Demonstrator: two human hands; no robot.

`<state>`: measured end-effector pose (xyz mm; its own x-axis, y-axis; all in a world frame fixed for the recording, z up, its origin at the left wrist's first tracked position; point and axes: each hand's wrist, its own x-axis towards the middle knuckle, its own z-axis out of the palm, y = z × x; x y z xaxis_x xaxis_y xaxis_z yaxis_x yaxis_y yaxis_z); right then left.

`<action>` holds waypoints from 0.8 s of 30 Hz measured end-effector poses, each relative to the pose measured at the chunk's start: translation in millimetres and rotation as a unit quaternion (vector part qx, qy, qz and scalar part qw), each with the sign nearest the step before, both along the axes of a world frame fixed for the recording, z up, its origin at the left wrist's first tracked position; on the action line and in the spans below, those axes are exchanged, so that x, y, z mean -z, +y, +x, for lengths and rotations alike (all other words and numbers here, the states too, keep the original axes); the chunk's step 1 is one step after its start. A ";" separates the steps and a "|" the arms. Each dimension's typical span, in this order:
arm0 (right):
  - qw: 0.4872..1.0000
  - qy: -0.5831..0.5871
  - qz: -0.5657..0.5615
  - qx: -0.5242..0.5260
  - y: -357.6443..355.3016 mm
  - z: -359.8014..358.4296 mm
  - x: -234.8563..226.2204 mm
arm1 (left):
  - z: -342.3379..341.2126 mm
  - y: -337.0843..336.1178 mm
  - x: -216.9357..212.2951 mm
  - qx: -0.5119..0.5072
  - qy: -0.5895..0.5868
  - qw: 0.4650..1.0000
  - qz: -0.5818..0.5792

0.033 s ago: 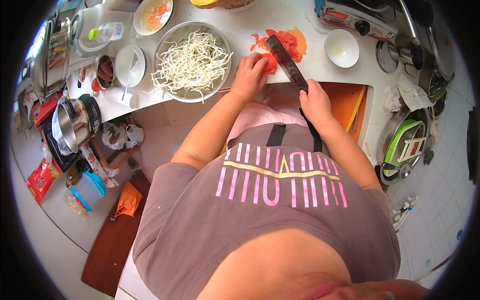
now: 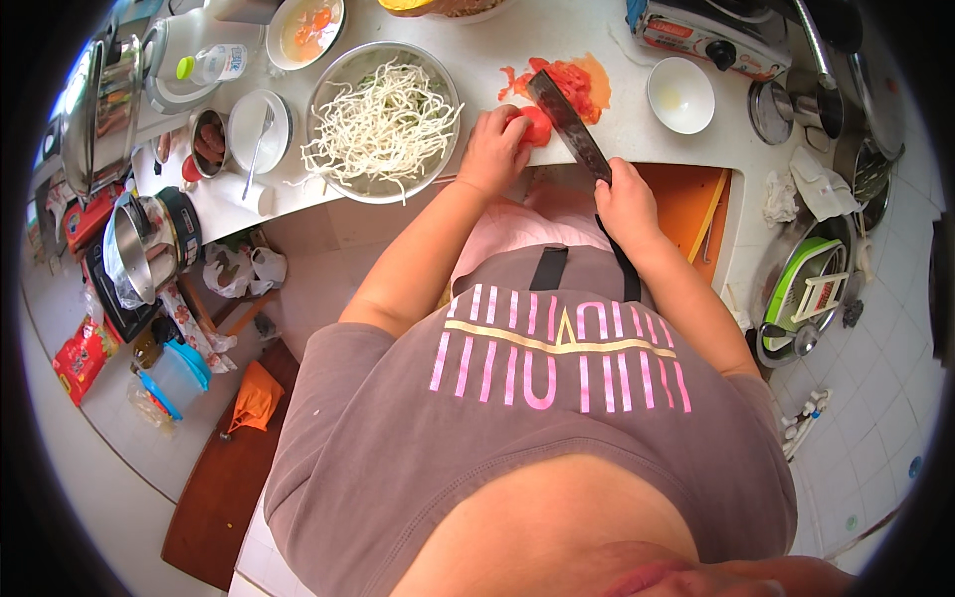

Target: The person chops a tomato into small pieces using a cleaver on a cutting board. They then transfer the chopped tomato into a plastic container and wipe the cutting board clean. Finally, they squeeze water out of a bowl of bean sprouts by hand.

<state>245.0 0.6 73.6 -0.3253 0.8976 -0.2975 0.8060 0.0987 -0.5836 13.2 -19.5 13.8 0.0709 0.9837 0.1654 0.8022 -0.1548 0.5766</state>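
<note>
In my right hand (image 2: 629, 197) is the handle of a dark-bladed kitchen knife (image 2: 569, 124), its blade slanting away to the upper left over the white counter. My left hand (image 2: 494, 147) has its fingers curled on a red piece of tomato (image 2: 535, 126), just left of the blade. Beyond the knife lies a wet heap of chopped tomato (image 2: 585, 82) with juice around it. Left of my left hand stands a wide metal bowl (image 2: 450, 134) heaped with white noodles (image 2: 383, 124), some hanging over its rim; a little green shows beneath them.
A small white bowl (image 2: 681, 97) sits to the right, near a gas stove (image 2: 706, 45). Further left are a bowl with a spoon (image 2: 251, 134), a dish with orange bits (image 2: 288, 45) and a green-capped bottle (image 2: 211, 66). The counter's front edge runs close to my wrists.
</note>
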 end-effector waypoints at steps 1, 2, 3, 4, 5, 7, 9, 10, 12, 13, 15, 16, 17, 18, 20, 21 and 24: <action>1.000 0.001 -0.002 -0.004 -1.2 -0.5 0.4 | -2.4 0.5 3.6 0.000 0.005 1.000 -0.007; 1.000 0.002 -0.004 -0.009 -1.9 -0.6 1.5 | -3.2 1.6 3.8 0.001 0.010 1.000 -0.013; 1.000 0.003 -0.006 -0.013 -2.4 -0.7 2.1 | -2.9 1.2 3.4 -0.004 0.002 1.000 -0.005; 1.000 -0.011 -0.011 -0.019 -2.1 -0.8 1.2 | -2.4 0.4 2.5 -0.008 -0.005 1.000 0.004; 0.999 -0.025 -0.016 -0.024 -1.7 -0.8 -0.8 | -1.2 0.7 -1.6 -0.012 -0.013 1.000 0.012; 0.999 -0.034 -0.017 -0.025 -0.9 -1.9 -4.5 | 2.1 3.8 -10.6 -0.009 -0.016 0.999 0.037; 0.999 -0.025 -0.006 -0.021 -0.2 -6.5 -7.3 | 3.8 3.6 -12.3 -0.010 -0.014 0.999 0.033; 1.000 -0.022 -0.006 -0.019 -1.2 -8.3 -6.8 | 4.0 2.4 -8.9 -0.011 -0.013 1.000 0.017; 1.000 -0.018 -0.005 -0.015 -2.5 -12.2 -5.0 | 5.2 1.5 -5.5 -0.022 -0.008 1.000 0.001; 1.000 -0.017 -0.006 -0.014 -2.4 -14.3 -5.1 | 6.1 1.0 -4.4 -0.032 -0.004 0.999 -0.001; 1.000 -0.018 -0.009 -0.010 -3.1 -18.2 -5.6 | 8.0 2.2 -7.2 -0.036 0.010 0.999 0.014; 1.000 -0.019 -0.007 -0.010 -3.2 -19.9 -7.3 | 8.4 4.0 -9.1 -0.029 0.020 0.999 0.030; 1.000 -0.020 -0.005 -0.009 -3.2 -21.6 -9.9 | 8.2 5.8 -12.3 -0.023 0.031 0.998 0.047; 1.000 -0.020 -0.003 -0.008 -3.4 -23.1 -12.0 | 6.8 7.7 -14.0 0.004 0.028 0.998 0.061; 0.999 -0.040 -0.008 -0.010 -4.7 -25.5 -13.8 | 2.8 11.7 -14.5 0.056 0.023 0.994 0.090; 0.999 -0.050 -0.011 -0.012 -5.3 -26.9 -15.1 | 1.4 12.6 -12.1 0.061 0.014 0.994 0.090; 0.994 -0.096 -0.025 -0.038 -5.7 -33.7 -24.0 | -0.6 13.2 -1.9 0.070 -0.008 0.993 0.091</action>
<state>211.4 -5.1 97.6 -0.3247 0.8551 -0.4041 0.8945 0.1388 -0.4250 12.6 -6.3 15.7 0.2005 0.9182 0.3416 0.7567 -0.3666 0.5412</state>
